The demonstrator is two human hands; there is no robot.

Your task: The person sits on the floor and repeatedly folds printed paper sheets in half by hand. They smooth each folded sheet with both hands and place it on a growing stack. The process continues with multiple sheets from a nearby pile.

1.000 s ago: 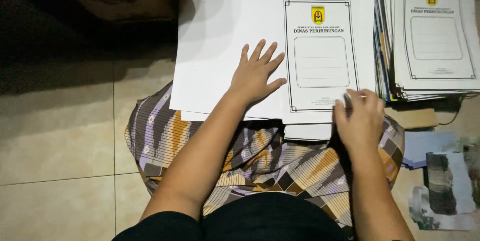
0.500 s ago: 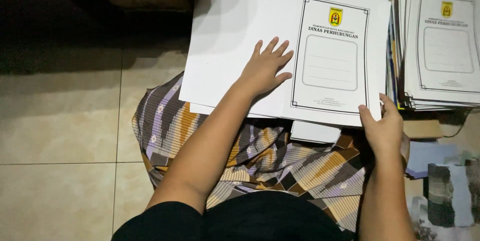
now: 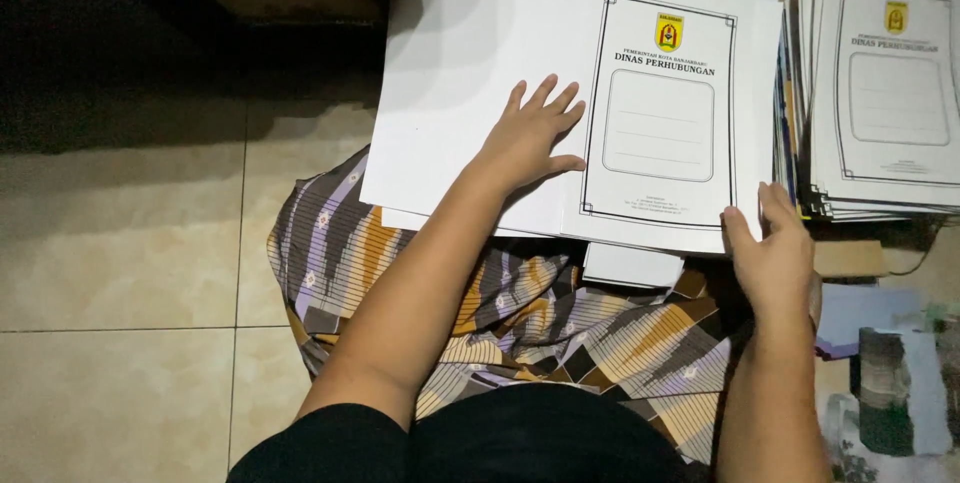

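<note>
Left hand (image 3: 528, 141), fingers spread, is pressing flat the wide white printed cardboard sheet (image 3: 560, 93) to steady it while right hand (image 3: 772, 255) is pinching its lower corner

Home floor workspace: beige tiled floor (image 3: 120, 263), patterned cloth (image 3: 520, 313) over the lap, stack of printed covers (image 3: 890, 93).
</note>
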